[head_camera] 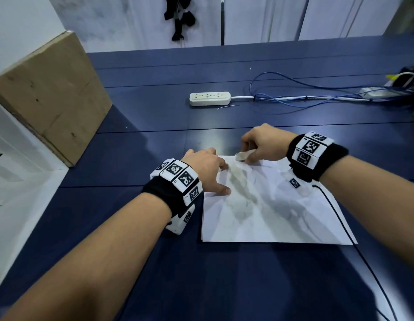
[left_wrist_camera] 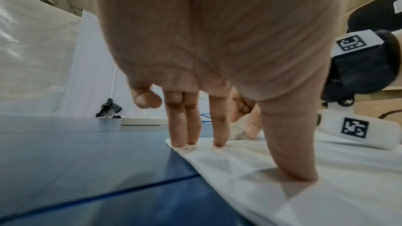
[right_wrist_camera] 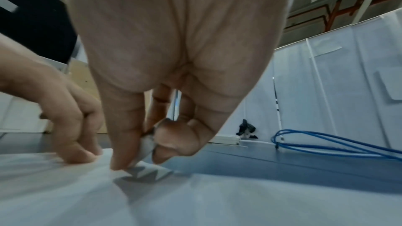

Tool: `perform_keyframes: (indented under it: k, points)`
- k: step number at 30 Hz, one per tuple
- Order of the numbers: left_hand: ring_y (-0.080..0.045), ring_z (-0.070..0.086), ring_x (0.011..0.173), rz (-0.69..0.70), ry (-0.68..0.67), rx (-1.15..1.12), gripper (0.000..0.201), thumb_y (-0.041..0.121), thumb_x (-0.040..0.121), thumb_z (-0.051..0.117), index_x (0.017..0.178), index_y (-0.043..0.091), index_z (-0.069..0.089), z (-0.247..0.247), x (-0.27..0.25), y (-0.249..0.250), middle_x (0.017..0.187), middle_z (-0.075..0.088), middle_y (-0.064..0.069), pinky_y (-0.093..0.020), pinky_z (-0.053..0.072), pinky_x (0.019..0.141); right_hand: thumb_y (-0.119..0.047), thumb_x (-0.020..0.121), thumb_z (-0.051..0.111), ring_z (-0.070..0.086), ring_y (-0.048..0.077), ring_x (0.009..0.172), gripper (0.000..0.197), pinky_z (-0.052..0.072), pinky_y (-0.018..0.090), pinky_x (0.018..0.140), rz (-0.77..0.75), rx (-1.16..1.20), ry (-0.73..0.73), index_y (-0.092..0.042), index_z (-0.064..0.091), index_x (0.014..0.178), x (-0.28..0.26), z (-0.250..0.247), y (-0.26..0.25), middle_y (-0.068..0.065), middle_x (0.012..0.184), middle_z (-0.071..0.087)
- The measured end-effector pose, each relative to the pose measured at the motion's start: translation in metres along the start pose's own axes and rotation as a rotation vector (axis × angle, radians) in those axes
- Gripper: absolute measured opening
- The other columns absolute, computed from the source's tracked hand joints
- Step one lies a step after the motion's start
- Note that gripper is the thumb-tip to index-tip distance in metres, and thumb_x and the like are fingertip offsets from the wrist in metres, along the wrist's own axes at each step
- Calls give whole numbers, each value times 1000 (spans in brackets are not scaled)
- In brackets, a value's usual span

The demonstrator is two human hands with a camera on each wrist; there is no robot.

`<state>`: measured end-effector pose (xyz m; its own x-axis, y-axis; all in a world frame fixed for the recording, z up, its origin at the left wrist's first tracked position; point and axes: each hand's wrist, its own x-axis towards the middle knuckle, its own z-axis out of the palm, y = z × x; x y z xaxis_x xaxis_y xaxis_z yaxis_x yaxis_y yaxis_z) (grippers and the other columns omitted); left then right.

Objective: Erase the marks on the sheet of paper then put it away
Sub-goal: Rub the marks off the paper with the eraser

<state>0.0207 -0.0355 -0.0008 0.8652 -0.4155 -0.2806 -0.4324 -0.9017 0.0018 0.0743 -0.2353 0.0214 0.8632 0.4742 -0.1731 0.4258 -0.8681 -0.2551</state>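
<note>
We see a dark blue bench filling most of the head view, with a brown cardboard box standing at its far left edge

Sheet of paper lies flat on the bench, centre-right and near us, creased, with grey smudged streaks running down its middle

Our left hand sits at the sheet's far-left corner: left wrist view shows three straight fingers pressing tips down on the paper's corner, thumb pressing on the left edge nearer us, little finger curled up clear of the sheet. It pins the sheet flat, gripping nothing

Our right hand is at the sheet's far edge, just beside the left hand. It pinches a small off-white eraser between thumb and curled fingers; right wrist view shows the eraser's lower end touching the paper right at that far edge

Both wrists carry black bands with white marker-printed blocks; a thin black cable runs from the right band across the paper's right side and off over the bench

Further back on the bench: a white power strip, well apart from the sheet, its white cord heading right alongside looped blue cables
</note>
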Motion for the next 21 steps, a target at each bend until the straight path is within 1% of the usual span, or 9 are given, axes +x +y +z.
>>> perform_keyframes:
  k: [2, 5, 8, 12, 14, 16, 18, 19, 21]
  points:
    - [-17, 52, 104, -4, 2, -4, 69, 73, 73, 62, 130, 35, 55, 1, 0, -1, 103, 38, 7, -37, 30, 83, -27, 70, 80, 57, 15, 72, 18, 43, 26, 61, -63, 20, -111, -27, 67, 82, -12, 2, -5, -7, 74, 62]
    - [-18, 52, 106, -7, -2, -3, 72, 74, 73, 62, 131, 33, 54, 1, 1, -1, 104, 37, 7, -39, 31, 85, -19, 67, 84, 54, 12, 55, 23, 52, 27, 52, -126, 133, -377, -30, 65, 72, -30, 5, -17, -5, 68, 65]
    - [-18, 53, 105, -9, 5, -17, 69, 74, 72, 63, 128, 34, 56, 1, 1, -1, 103, 38, 7, -38, 31, 86, -23, 68, 83, 57, 12, 53, 20, 52, 27, 53, -107, 87, -263, -28, 69, 81, -16, 3, -12, -7, 66, 63]
    - [-18, 52, 107, -10, -1, -19, 71, 73, 73, 63, 133, 36, 53, 1, 0, -1, 106, 39, 6, -38, 31, 86, -32, 71, 79, 59, 21, 82, 23, 48, 30, 71, 0, -16, 5, -25, 69, 91, 7, -1, 1, -4, 83, 63]
    - [-18, 52, 107, -10, -1, -15, 71, 73, 73, 62, 132, 36, 54, 1, 1, -1, 105, 38, 7, -38, 31, 85, -31, 72, 79, 57, 19, 78, 23, 46, 28, 68, -26, -10, -29, -23, 69, 91, -1, 1, 0, -5, 80, 63]
    - [-18, 52, 105, -11, 0, -18, 70, 74, 73, 62, 130, 34, 55, 1, 0, -1, 103, 38, 7, -39, 33, 87, -27, 69, 82, 57, 15, 65, 20, 47, 23, 60, -91, 58, -190, -26, 70, 85, -16, 5, -7, -7, 72, 63]
    - [-18, 52, 106, -7, -7, -8, 72, 74, 73, 62, 132, 33, 54, 0, 1, -1, 103, 38, 7, -40, 34, 88, -22, 68, 83, 60, 20, 58, 19, 52, 27, 53, -128, 142, -378, -26, 70, 81, -28, 9, -13, -4, 70, 68]
    - [-18, 52, 106, -8, -12, -7, 72, 74, 73, 62, 132, 33, 53, -1, 0, -1, 103, 38, 7, -40, 34, 89, -21, 68, 83, 62, 22, 59, 19, 54, 30, 52, -136, 150, -402, -26, 70, 82, -28, 10, -12, -3, 70, 69]
    - [-18, 52, 105, -13, -10, -11, 71, 74, 73, 62, 131, 34, 54, -2, 0, 0, 104, 38, 7, -40, 34, 89, -23, 69, 82, 63, 19, 60, 19, 53, 30, 54, -118, 120, -296, -25, 71, 85, -17, 7, -8, -4, 69, 68]
